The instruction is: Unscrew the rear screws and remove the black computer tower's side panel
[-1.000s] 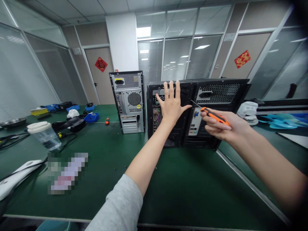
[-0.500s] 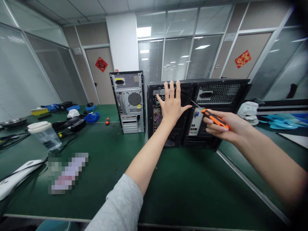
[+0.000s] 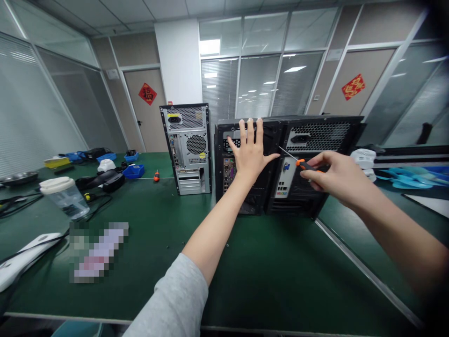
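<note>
Two black computer towers stand side by side on the green table, rear panels facing me. My left hand (image 3: 249, 152) lies flat, fingers spread, against the back of the left black tower (image 3: 224, 187). My right hand (image 3: 333, 180) is closed around an orange-handled screwdriver (image 3: 300, 164), knuckles turned up. The thin metal tip points left at the rear edge of the right black tower (image 3: 315, 135), near its top left corner.
A grey tower (image 3: 185, 147) stands left of the black ones. Further left are a lidded plastic jar (image 3: 65, 197), cables, blue bins (image 3: 133, 172) and a small orange tool (image 3: 156, 176). A white device (image 3: 363, 159) and blue parts lie at the right. Green table (image 3: 273, 271) in front.
My right hand has rolled over the screwdriver handle, so the back of the hand faces up and hides most of the orange grip. The left hand has stayed put.
</note>
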### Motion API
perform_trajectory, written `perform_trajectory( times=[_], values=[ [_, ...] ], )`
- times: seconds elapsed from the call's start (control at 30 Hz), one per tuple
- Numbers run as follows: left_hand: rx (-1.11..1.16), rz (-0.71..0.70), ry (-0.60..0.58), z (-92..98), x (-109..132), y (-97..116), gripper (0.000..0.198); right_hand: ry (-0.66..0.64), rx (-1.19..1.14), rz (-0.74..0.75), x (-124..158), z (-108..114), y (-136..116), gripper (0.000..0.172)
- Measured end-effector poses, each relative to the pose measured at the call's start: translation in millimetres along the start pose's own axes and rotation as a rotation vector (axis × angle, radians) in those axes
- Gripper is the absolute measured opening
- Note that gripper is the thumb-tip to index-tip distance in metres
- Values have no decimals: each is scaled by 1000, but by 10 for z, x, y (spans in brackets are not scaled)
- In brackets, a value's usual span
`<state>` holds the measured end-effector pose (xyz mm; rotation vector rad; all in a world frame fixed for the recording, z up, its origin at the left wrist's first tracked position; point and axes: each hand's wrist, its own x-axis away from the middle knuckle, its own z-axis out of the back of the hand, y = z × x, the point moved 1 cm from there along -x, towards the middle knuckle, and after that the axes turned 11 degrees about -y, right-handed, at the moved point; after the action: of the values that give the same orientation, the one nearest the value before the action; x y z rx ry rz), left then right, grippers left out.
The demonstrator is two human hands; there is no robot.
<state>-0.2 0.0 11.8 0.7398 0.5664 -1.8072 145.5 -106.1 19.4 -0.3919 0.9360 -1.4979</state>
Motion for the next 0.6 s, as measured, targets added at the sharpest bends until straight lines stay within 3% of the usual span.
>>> perform_trajectory(
  times=[0.13,0.2,0.3,0.4,0.6],
  values=[
    [10,-2,-15,11,1,2,105,280,643,248,142,-50,-76,7],
    [11,0,-21,14,1,3,105,336,852,228,220,-91,-93,24],
    [11,2,-13,11,0,2,106,349,1022,273,287,-116,-120,39],
    [12,0,5,-3,-1,0,106,383,1132,347,276,-101,-139,42],
    [-2,-4,31,-34,-5,-4,106,680,1475,545,141,-107,-67,32]
  ],
)
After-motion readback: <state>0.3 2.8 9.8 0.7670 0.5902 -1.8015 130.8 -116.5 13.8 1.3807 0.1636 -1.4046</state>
